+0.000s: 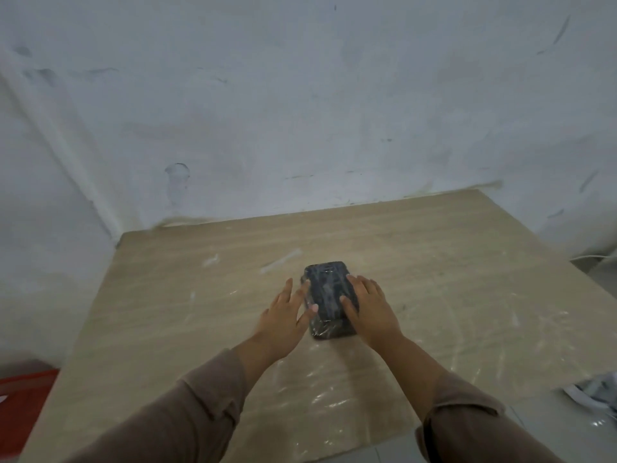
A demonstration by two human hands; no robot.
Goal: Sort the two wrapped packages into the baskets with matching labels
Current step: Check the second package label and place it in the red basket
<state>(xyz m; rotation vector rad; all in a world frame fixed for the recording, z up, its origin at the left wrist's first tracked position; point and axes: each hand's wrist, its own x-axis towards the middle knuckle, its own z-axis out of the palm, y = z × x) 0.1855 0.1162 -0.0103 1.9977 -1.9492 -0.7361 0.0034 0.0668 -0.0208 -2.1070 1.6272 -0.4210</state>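
Observation:
A dark rectangular package (329, 292) wrapped in clear film lies flat on the wooden table (450, 279), near its middle. My left hand (287, 315) rests against the package's left side, fingers spread, with the thumb touching its near left edge. My right hand (370, 309) lies against the right side, fingers spread over the top right edge. The package sits on the table between both hands. Only this one package is in view, and no labelled basket shows clearly.
A white wall stands close behind the table. A red plastic container (23, 396) sits low at the left, beside the table edge. White and grey items (597, 392) lie at the far right. Clear film sheeting glints on the table's near part.

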